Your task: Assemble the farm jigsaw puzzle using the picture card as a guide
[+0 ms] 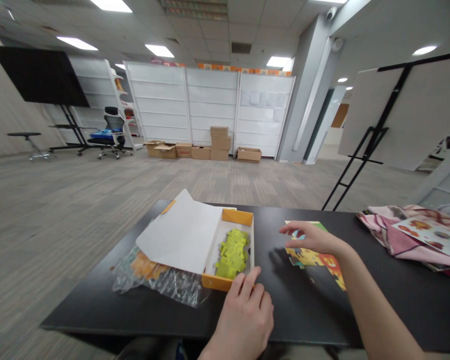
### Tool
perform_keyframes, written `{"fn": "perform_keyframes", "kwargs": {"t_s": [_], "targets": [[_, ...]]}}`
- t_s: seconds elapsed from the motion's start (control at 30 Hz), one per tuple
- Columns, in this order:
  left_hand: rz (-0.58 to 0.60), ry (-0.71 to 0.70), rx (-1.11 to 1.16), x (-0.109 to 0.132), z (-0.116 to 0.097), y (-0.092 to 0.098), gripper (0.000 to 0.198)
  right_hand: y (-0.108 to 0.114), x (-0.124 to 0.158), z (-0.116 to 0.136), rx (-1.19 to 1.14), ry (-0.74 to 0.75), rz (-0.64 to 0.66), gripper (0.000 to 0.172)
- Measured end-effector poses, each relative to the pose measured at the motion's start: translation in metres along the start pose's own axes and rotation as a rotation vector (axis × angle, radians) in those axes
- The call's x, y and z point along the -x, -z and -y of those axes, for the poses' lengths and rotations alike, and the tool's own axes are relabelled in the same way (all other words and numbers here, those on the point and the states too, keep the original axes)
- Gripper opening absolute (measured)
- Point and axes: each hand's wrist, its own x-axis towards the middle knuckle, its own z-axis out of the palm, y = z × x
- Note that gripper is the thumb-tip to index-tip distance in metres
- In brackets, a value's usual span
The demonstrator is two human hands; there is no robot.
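A yellow-orange cardboard box (pixel 238 216) stands with its white-lined lid (pixel 187 227) folded out to the left. Inside lie yellow-green jigsaw pieces (pixel 233 250). My left hand (pixel 249 307) rests at the box's near right corner, fingers bent and slightly apart, its thumb hidden; no firm grip shows. Over a partly joined colourful jigsaw puzzle (pixel 311 257) hovers my right hand (pixel 311 236), thumb and fingers apart, nothing visible between them. It covers part of the puzzle. One small piece (pixel 312 281) lies loose just below the puzzle.
A clear plastic bag (pixel 172 285) with orange pieces (pixel 146 265) lies partly beneath the lid. At the right of the black table (pixel 135 315) is a pink checked cloth (pixel 384 230) with a printed sheet (pixel 431 237) on it. A board on a black stand (pixel 375 135) rises beyond.
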Motion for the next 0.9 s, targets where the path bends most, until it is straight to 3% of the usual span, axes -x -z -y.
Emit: {"fn": "perform_keyframes", "kwargs": {"t_s": [0.1,0.2,0.4,0.57,0.73,0.9], "targets": [[0.0,-0.002,0.0,0.0,0.001,0.0,0.013,0.003,0.006,-0.024,0.157,-0.163,0.113,0.053],[0.004,0.001,0.001,0.0,0.001,-0.001,0.013,-0.01,0.006,-0.027,0.267,-0.192,0.137,0.058],[0.001,0.001,0.005,-0.002,0.0,-0.001,0.012,-0.02,0.001,-0.015,0.361,-0.165,0.131,0.037],[0.014,0.009,0.019,-0.002,-0.001,-0.001,0.01,-0.022,-0.01,-0.023,0.204,-0.103,0.108,0.04],[0.027,0.02,0.006,-0.002,-0.002,0.0,0.01,-0.039,-0.03,-0.023,-0.034,0.03,0.07,0.048],[0.029,0.02,0.009,-0.002,-0.002,0.002,0.01,-0.049,-0.039,-0.019,-0.208,0.042,0.04,0.039]]}}
